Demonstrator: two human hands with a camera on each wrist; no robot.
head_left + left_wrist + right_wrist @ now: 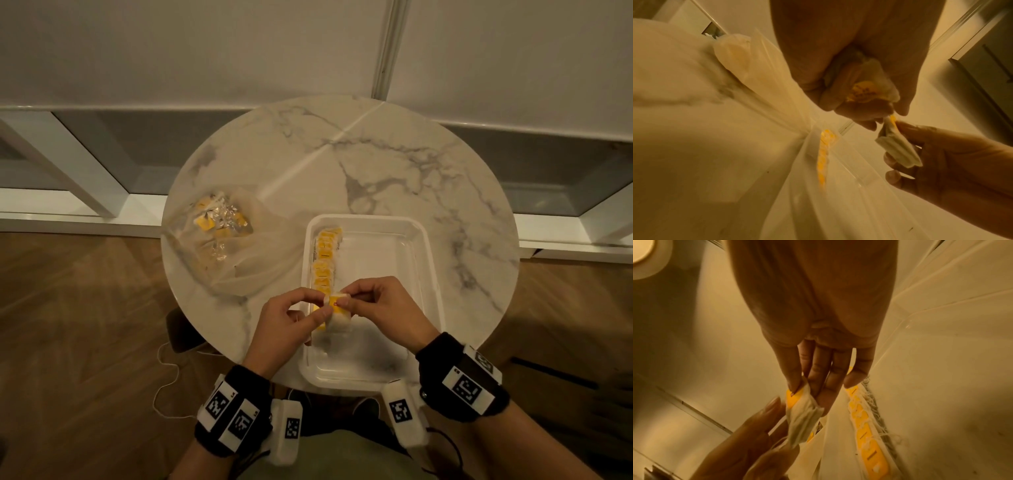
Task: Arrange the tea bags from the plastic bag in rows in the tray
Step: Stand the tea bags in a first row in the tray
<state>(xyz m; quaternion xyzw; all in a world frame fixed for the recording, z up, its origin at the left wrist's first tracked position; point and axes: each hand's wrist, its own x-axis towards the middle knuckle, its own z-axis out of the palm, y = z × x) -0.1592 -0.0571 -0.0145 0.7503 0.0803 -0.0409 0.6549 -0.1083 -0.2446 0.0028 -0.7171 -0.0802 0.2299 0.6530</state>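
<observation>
Tea bags [337, 313] are held in a small bunch above the near left part of the tray [424, 240], pinched from both sides. The left hand [291, 322] is closed on them, with more bags tucked in its palm, as shown in the left wrist view. The right hand [380, 308] grips the bunch's upper corner between thumb and fingertips; one bag appears to be being separated, though this is only a judgement.

Just beyond the hands, a single row of tea bags [325, 260] stands along the tray's left wall, yellow tags up. The rest of the tray floor is seen bare, so room for further rows lies to the right.

Risks noted: the bags are light and soft, and strings are seen loose beside the row in the right wrist view; a tangled string could drag a placed bag out of line. The standing row could be toppled if brushed by knuckles while the next bag is lowered. Bags could slip from the full left hand.

Further left, the plastic bag [219, 240] lies crumpled on the surface [394, 154], more tea bags visible inside, close to the round edge. It could be pushed off by a careless reach. The tray's near end overhangs or meets the surface's near edge; which cannot be told.
</observation>
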